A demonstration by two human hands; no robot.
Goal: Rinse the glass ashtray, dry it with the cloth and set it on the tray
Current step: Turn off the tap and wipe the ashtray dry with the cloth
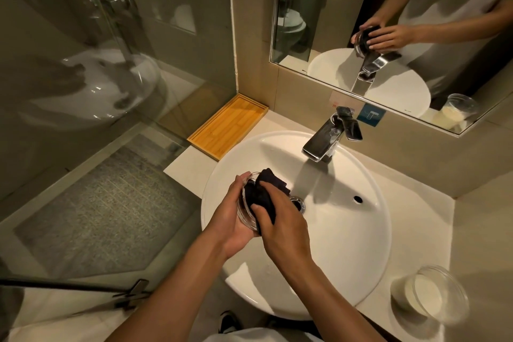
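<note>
Two bare hands meet over the left side of a round white sink (347, 244). The left hand (231, 226) is curled around a clear glass ashtray (244, 209), cupping it from below and behind so that it stands tilted on edge, its open side turned toward the right hand. The right hand (283, 226) is closed on a dark cloth (263, 193), its fingers pressing the bunched fabric into the ashtray's hollow; a loose fold of cloth sticks up above the fingers. Ashtray and cloth are both held in the air above the basin, just left of the metal drain (298, 203). A chrome tap (330, 136) stands at the back of the sink, with no water visible from its spout. A wooden tray (230, 126) lies on the pale counter (416, 189) behind and to the left of the sink, well apart from the hands. A clear plastic cup (429, 293) lies on the counter to the right. The wall mirror (388, 8) above reflects the hands and cloth.
</note>
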